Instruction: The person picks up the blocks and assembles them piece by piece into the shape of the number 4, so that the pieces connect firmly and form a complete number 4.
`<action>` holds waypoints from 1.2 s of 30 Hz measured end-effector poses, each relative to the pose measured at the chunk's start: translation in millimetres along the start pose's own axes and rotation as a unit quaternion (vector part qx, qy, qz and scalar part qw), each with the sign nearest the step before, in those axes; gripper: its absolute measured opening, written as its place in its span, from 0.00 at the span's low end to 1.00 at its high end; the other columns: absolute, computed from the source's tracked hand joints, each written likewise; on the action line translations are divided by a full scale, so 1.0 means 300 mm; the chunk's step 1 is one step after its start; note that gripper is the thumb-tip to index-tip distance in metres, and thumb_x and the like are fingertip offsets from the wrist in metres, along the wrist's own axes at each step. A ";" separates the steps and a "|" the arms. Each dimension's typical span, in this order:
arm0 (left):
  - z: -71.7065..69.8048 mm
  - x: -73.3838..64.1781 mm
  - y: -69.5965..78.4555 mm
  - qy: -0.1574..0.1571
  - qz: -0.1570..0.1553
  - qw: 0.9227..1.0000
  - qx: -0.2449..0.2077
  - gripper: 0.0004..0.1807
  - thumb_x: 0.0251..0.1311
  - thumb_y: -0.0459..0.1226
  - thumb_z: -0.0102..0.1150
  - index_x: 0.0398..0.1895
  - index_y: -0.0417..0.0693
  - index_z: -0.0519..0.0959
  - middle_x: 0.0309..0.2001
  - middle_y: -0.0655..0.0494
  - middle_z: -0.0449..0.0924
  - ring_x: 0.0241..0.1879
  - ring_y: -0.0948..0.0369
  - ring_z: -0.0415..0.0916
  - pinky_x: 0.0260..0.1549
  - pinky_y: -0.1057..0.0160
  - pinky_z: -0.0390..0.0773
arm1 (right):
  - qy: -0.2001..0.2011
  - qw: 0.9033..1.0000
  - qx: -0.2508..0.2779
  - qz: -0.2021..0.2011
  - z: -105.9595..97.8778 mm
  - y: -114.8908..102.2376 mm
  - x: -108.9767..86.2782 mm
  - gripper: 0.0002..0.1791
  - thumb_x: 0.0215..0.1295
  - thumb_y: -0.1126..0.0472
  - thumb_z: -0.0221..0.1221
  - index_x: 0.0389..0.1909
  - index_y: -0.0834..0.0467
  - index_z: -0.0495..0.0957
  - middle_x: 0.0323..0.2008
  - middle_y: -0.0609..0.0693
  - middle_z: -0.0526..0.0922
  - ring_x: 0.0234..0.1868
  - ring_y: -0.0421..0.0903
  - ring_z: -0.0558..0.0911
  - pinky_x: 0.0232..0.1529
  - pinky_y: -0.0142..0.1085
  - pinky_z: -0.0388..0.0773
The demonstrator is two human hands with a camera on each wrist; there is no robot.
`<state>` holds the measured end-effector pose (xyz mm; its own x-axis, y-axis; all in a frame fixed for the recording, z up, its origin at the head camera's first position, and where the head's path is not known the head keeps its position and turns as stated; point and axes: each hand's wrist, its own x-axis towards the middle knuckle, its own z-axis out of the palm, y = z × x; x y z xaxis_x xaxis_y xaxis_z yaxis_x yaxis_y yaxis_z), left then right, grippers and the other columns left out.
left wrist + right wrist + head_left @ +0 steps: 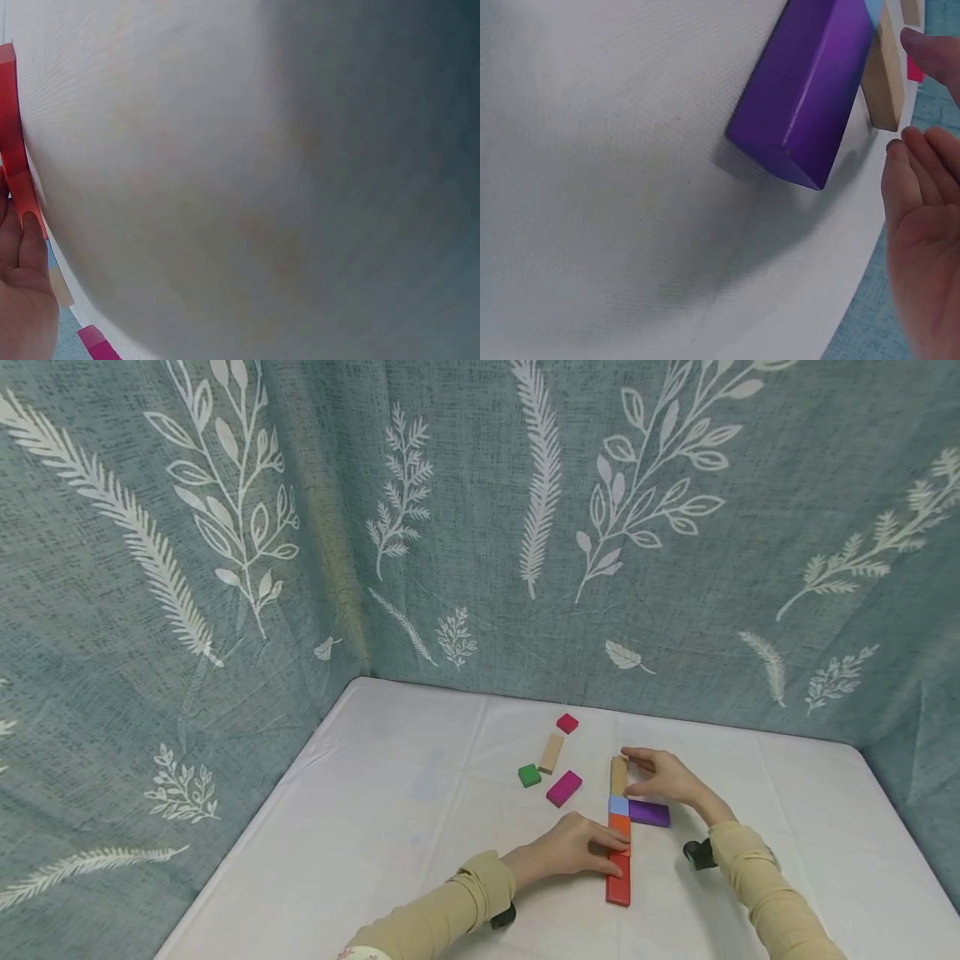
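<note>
A plain wooden rectangular block (618, 778) lies beside the right hand (663, 776), fingers straight; the left hand (566, 847) touches an orange rectangular block (618, 824), whether gripping I cannot tell.

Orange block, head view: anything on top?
The left hand reaches over its near end, beside the red block; nothing else shows on the orange block. Whatever the hand covers there can't be seen.

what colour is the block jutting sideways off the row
Purple block, clearest in the right wrist view.
</note>
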<state>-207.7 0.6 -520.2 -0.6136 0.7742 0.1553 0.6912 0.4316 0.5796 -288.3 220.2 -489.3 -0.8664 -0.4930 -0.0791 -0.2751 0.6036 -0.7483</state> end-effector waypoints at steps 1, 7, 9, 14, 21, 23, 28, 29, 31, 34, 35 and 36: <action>0.000 0.000 0.000 0.000 -0.001 1.000 -0.001 0.20 0.53 0.46 0.67 0.50 0.52 0.83 0.51 0.65 0.82 0.53 0.74 0.76 0.52 0.81 0.69 | 0.002 1.000 0.004 0.001 -0.002 -0.002 -0.001 0.39 0.54 0.64 0.67 0.63 0.75 0.62 0.63 0.72 0.66 0.65 0.67 0.65 0.63 0.52 0.66; 0.002 0.000 0.002 0.002 -0.002 1.000 0.000 0.20 0.52 0.46 0.68 0.49 0.53 0.83 0.51 0.65 0.82 0.53 0.74 0.76 0.51 0.82 0.69 | 0.007 1.000 0.019 0.000 -0.011 -0.014 -0.003 0.38 0.56 0.65 0.66 0.64 0.75 0.61 0.64 0.72 0.65 0.65 0.67 0.65 0.63 0.52 0.66; 0.002 0.000 0.004 0.001 -0.005 1.000 0.000 0.20 0.52 0.46 0.68 0.49 0.53 0.83 0.50 0.65 0.82 0.53 0.74 0.76 0.51 0.82 0.69 | 0.011 1.000 0.020 -0.001 -0.013 -0.013 -0.003 0.38 0.56 0.64 0.65 0.64 0.74 0.61 0.64 0.72 0.65 0.65 0.67 0.65 0.63 0.52 0.66; 0.003 0.001 0.003 -0.004 -0.008 1.000 -0.001 0.20 0.53 0.46 0.67 0.50 0.53 0.83 0.51 0.65 0.82 0.53 0.74 0.76 0.52 0.81 0.70 | 0.024 1.000 0.014 -0.009 -0.019 -0.008 0.001 0.37 0.57 0.63 0.65 0.64 0.73 0.61 0.64 0.71 0.66 0.65 0.66 0.66 0.63 0.52 0.66; 0.002 0.001 -0.002 0.003 0.001 1.000 0.005 0.20 0.52 0.46 0.68 0.49 0.52 0.83 0.51 0.65 0.82 0.53 0.73 0.76 0.51 0.82 0.69 | 0.041 0.999 0.011 -0.015 -0.044 -0.030 -0.002 0.37 0.57 0.63 0.65 0.65 0.72 0.62 0.64 0.70 0.66 0.65 0.66 0.66 0.63 0.51 0.67; 0.001 0.001 -0.002 0.003 0.000 1.000 0.003 0.20 0.52 0.45 0.68 0.49 0.52 0.83 0.51 0.65 0.82 0.53 0.73 0.76 0.51 0.82 0.69 | 0.046 0.999 0.011 -0.019 -0.053 -0.039 -0.004 0.37 0.57 0.63 0.65 0.64 0.72 0.62 0.64 0.70 0.66 0.65 0.66 0.67 0.63 0.51 0.67; 0.001 0.001 -0.002 0.002 -0.001 1.000 0.001 0.20 0.52 0.45 0.68 0.50 0.52 0.83 0.51 0.65 0.82 0.53 0.73 0.77 0.50 0.82 0.70 | 0.058 0.998 0.012 -0.015 -0.070 -0.050 -0.005 0.36 0.57 0.62 0.65 0.65 0.70 0.63 0.64 0.68 0.67 0.65 0.64 0.67 0.63 0.51 0.66; 0.001 0.001 -0.002 0.002 -0.001 1.000 0.001 0.20 0.52 0.45 0.68 0.50 0.52 0.83 0.51 0.65 0.82 0.52 0.73 0.77 0.50 0.82 0.70 | 0.059 0.998 0.012 -0.015 -0.072 -0.052 -0.005 0.36 0.57 0.62 0.65 0.65 0.70 0.63 0.64 0.68 0.67 0.65 0.64 0.67 0.63 0.50 0.66; 0.000 0.002 -0.001 0.002 -0.001 1.000 0.001 0.20 0.52 0.45 0.68 0.50 0.52 0.83 0.51 0.65 0.82 0.52 0.73 0.77 0.50 0.82 0.70 | 0.061 0.998 0.016 -0.015 -0.078 -0.057 -0.005 0.37 0.57 0.61 0.65 0.65 0.69 0.63 0.65 0.67 0.67 0.66 0.63 0.67 0.63 0.49 0.67; 0.000 0.002 0.000 -0.001 -0.004 1.000 -0.002 0.20 0.52 0.45 0.68 0.50 0.52 0.82 0.51 0.64 0.82 0.53 0.73 0.76 0.51 0.81 0.70 | 0.066 0.997 0.022 -0.019 -0.085 -0.071 -0.008 0.37 0.57 0.59 0.66 0.65 0.68 0.63 0.65 0.67 0.67 0.66 0.63 0.67 0.63 0.48 0.67; -0.001 0.002 0.000 -0.003 -0.006 1.000 -0.004 0.20 0.53 0.45 0.67 0.50 0.52 0.82 0.51 0.64 0.82 0.53 0.73 0.76 0.51 0.81 0.70 | 0.067 0.997 0.024 -0.020 -0.088 -0.075 -0.008 0.37 0.57 0.59 0.66 0.65 0.68 0.63 0.65 0.67 0.67 0.66 0.62 0.66 0.63 0.47 0.67; -0.001 0.001 0.001 -0.005 -0.009 1.000 -0.007 0.21 0.53 0.45 0.67 0.51 0.52 0.82 0.52 0.64 0.82 0.53 0.72 0.76 0.51 0.81 0.70 | 0.069 0.997 0.026 -0.021 -0.092 -0.080 -0.010 0.38 0.57 0.58 0.66 0.65 0.68 0.63 0.65 0.67 0.67 0.66 0.62 0.66 0.63 0.47 0.66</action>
<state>-207.9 0.7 -519.7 -0.6215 0.7714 0.1368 0.6752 0.4388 0.5930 -290.6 224.6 -453.0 -0.9043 -0.4249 0.0419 -0.2941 0.5487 -0.7825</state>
